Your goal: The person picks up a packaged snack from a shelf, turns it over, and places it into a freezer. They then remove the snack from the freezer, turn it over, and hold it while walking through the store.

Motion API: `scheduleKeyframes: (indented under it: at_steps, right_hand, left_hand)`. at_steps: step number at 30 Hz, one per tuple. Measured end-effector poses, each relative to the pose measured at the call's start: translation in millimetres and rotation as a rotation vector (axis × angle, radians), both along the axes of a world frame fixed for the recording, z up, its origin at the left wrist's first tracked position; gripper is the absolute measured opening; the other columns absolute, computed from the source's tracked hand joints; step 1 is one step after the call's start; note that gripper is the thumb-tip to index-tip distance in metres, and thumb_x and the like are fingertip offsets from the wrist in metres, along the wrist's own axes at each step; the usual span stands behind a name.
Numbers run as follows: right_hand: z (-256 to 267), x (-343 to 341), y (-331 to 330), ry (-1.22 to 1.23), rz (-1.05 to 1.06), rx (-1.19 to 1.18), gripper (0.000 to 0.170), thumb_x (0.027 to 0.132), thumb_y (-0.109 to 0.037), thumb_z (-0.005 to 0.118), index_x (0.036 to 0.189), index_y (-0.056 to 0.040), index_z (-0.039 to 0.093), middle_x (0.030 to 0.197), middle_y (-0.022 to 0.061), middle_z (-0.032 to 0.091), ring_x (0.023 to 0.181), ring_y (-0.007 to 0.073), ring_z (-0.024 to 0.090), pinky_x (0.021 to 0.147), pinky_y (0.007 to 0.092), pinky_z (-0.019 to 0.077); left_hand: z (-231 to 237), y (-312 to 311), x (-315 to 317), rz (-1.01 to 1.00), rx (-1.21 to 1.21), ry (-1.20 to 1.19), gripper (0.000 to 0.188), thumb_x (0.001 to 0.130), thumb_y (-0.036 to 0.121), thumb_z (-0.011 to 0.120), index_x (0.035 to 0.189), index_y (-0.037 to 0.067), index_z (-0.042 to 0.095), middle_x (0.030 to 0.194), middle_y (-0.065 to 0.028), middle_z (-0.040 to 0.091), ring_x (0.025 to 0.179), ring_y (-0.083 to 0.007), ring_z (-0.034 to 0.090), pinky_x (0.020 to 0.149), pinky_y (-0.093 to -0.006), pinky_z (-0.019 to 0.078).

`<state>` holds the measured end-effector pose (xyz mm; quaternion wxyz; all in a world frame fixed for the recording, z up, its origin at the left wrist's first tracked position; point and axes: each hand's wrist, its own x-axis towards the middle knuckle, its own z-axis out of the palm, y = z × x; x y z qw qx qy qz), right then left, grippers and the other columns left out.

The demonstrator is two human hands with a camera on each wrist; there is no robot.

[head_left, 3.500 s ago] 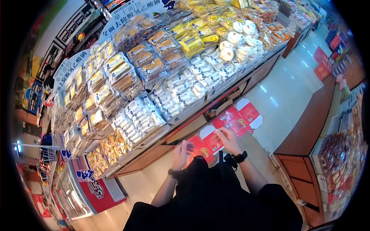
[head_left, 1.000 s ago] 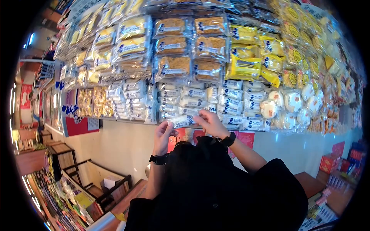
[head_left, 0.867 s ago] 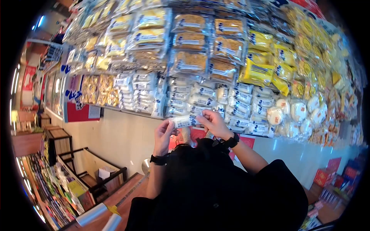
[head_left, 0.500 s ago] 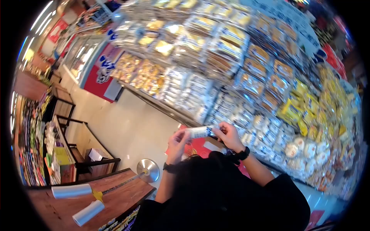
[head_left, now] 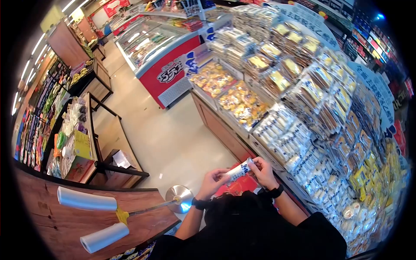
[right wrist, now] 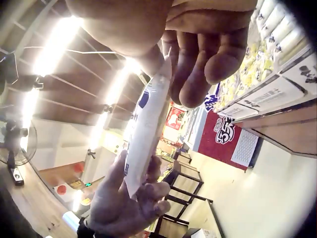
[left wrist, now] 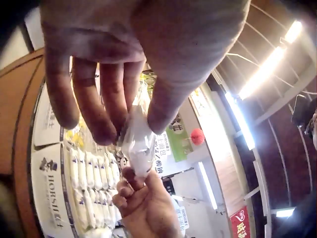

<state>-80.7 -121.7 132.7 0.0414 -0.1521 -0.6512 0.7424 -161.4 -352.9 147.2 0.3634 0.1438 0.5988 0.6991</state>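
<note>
A small white bread packet (head_left: 238,172) with blue print is stretched between both hands in front of the chest. My left hand (head_left: 213,183) pinches its left end between thumb and fingers. At the other end, the right hand (head_left: 263,174) pinches the wrapper's crimped edge. In the left wrist view the clear wrapper (left wrist: 137,141) narrows between the thumb and fingertips. The right wrist view shows the packet (right wrist: 146,124) from its side, smooth and plump, with the left hand (right wrist: 124,203) at its far end. Dark bands circle both wrists.
A display stand (head_left: 223,130) full of wrapped breads lies along the right, with similar white packets in its near trays. At left, a wooden counter (head_left: 39,203) carries plastic bag rolls (head_left: 86,198). A freezer (head_left: 151,47) stands ahead; red printed card (head_left: 234,187) lies below the hands.
At 3.5 seconds ago no white packet showed between the hands; since one second ago both hold it. The head view has turned left, shifting the display rightward and bringing the freezer and counter into fuller view.
</note>
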Motion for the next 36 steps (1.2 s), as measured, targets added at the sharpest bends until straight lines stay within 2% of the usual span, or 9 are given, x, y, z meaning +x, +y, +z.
scheduleKeyframes:
  at_steps: [6, 10, 14, 18, 21, 27, 31, 34, 36]
  right_hand:
    - [23.2, -68.0, -46.4, 0.007, 0.105, 0.123, 0.021, 0.096, -0.019, 0.063, 0.098, 0.0015, 0.063, 0.081, 0.0026, 0.066, 0.070, 0.0064, 0.060, 0.063, 0.0222, 0.0492]
    - [25.3, -113.7, -68.9, 0.036, 0.206, 0.131, 0.024, 0.096, -0.021, 0.064, 0.099, 0.0031, 0.066, 0.081, 0.0026, 0.067, 0.070, 0.0067, 0.060, 0.064, 0.0227, 0.0489]
    - [21.9, -170.6, -85.1, 0.034, 0.293, -0.061, 0.029, 0.098, -0.025, 0.060, 0.110, 0.0014, 0.065, 0.093, 0.0054, 0.068, 0.078, 0.0091, 0.061, 0.068, 0.0241, 0.0493]
    - [8.8, -235.1, -107.4, 0.050, 0.613, 0.315, 0.032, 0.095, -0.023, 0.064, 0.116, 0.0006, 0.063, 0.094, 0.0067, 0.070, 0.079, 0.0096, 0.064, 0.071, 0.0254, 0.0510]
    - [9.1, -289.7, -133.7, 0.052, 0.744, 0.196, 0.028, 0.092, -0.020, 0.067, 0.113, -0.0011, 0.066, 0.093, 0.0062, 0.071, 0.077, 0.0088, 0.065, 0.067, 0.0245, 0.0511]
    - [10.9, -418.8, -173.6, 0.128, 0.976, 0.037, 0.027, 0.090, -0.020, 0.070, 0.108, -0.0005, 0.067, 0.081, 0.0050, 0.068, 0.072, 0.0090, 0.064, 0.062, 0.0223, 0.0493]
    - [38.9, -486.6, -185.6, 0.142, 1.156, 0.212, 0.030, 0.087, -0.021, 0.073, 0.108, -0.0001, 0.067, 0.082, 0.0051, 0.068, 0.069, 0.0081, 0.060, 0.061, 0.0216, 0.0471]
    - [22.2, -521.1, -199.2, 0.113, 1.136, 0.156, 0.031, 0.089, -0.019, 0.072, 0.112, 0.0000, 0.065, 0.086, 0.0052, 0.069, 0.074, 0.0079, 0.061, 0.064, 0.0223, 0.0486]
    - [14.2, -536.7, -209.7, 0.067, 1.056, -0.010, 0.030, 0.089, -0.019, 0.071, 0.112, -0.0006, 0.065, 0.082, 0.0048, 0.067, 0.074, 0.0087, 0.063, 0.066, 0.0238, 0.0495]
  left_hand:
    - [16.7, -41.4, -47.5, -0.201, -0.220, 0.221, 0.033, 0.092, 0.019, 0.068, 0.118, -0.001, 0.064, 0.097, -0.0032, 0.069, 0.086, -0.0082, 0.063, 0.073, -0.0242, 0.0498]
    - [18.1, -52.4, -78.9, -0.174, -0.191, 0.210, 0.026, 0.093, 0.021, 0.067, 0.106, -0.001, 0.065, 0.094, -0.0035, 0.068, 0.084, -0.0067, 0.060, 0.070, -0.0242, 0.0483]
    - [-1.4, -69.6, -113.8, 0.080, -0.142, 0.085, 0.032, 0.092, 0.019, 0.069, 0.115, -0.003, 0.060, 0.101, -0.0076, 0.068, 0.079, -0.0098, 0.063, 0.070, -0.0243, 0.0506]
    - [-14.2, -91.6, -159.3, 0.427, -0.122, -0.009, 0.035, 0.091, 0.015, 0.069, 0.117, -0.004, 0.055, 0.109, -0.0120, 0.065, 0.085, -0.0157, 0.069, 0.067, -0.0260, 0.0549]
    - [-5.6, -107.3, -199.0, 0.597, -0.093, -0.039, 0.031, 0.091, 0.015, 0.069, 0.113, -0.003, 0.056, 0.107, -0.0138, 0.066, 0.083, -0.0177, 0.069, 0.066, -0.0274, 0.0550]
    - [-1.8, -154.6, -267.3, 0.866, -0.184, -0.012, 0.022, 0.093, 0.014, 0.066, 0.107, -0.001, 0.061, 0.091, -0.0088, 0.068, 0.075, -0.0154, 0.067, 0.062, -0.0275, 0.0521]
    - [22.0, -172.6, -295.9, 1.007, -0.163, 0.014, 0.017, 0.095, 0.012, 0.061, 0.106, -0.001, 0.062, 0.085, -0.0062, 0.068, 0.073, -0.0138, 0.066, 0.062, -0.0255, 0.0506]
    - [17.5, -185.1, -320.3, 1.033, -0.185, -0.003, 0.017, 0.096, 0.012, 0.061, 0.104, -0.002, 0.063, 0.086, -0.0070, 0.069, 0.073, -0.0131, 0.065, 0.062, -0.0245, 0.0500]
    - [12.7, -191.8, -337.8, 1.041, -0.196, -0.020, 0.017, 0.096, 0.013, 0.060, 0.104, -0.002, 0.064, 0.087, -0.0079, 0.069, 0.073, -0.0129, 0.065, 0.062, -0.0243, 0.0498]
